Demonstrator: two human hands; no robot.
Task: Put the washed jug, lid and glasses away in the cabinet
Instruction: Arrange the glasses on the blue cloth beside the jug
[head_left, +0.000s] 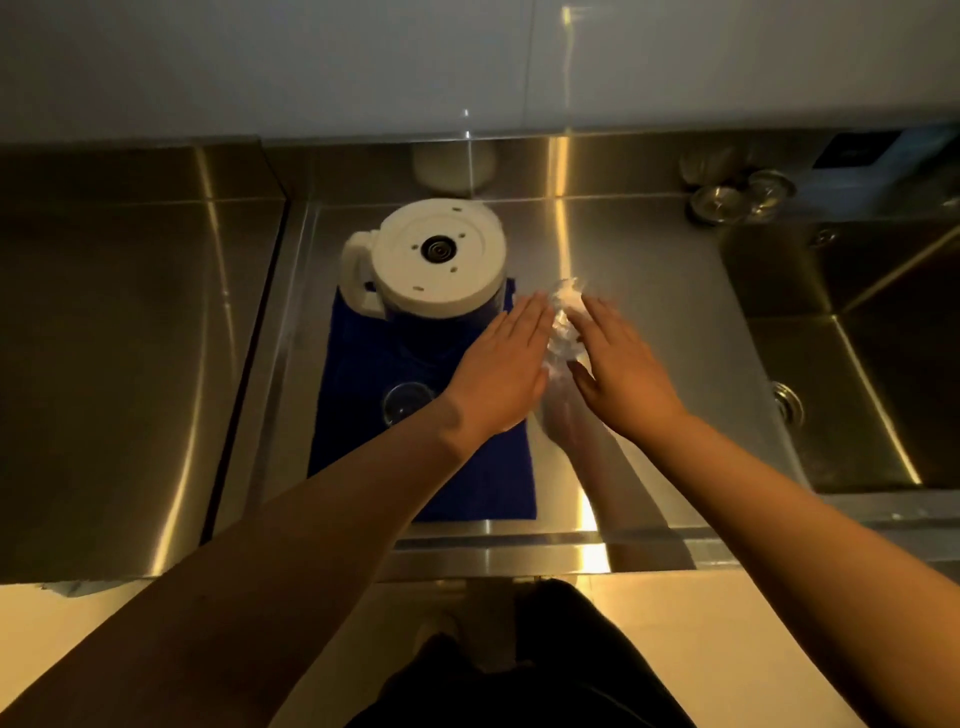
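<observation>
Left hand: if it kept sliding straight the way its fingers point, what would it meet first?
Probably the crumpled white paper: the left hand points up and right, its fingertips almost at it. Height is hard to judge, so it might pass over.

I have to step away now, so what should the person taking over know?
Left hand: open, flat, above the blue cloth.
Right hand: open; a crumpled white tissue is between the two hands.
Jug: upside down on the cloth.
One glass is on the cloth near the left wrist.
Lid: not seen.
Done: nothing stored.
Left: jug, lid, glasses into the cabinet.
</observation>
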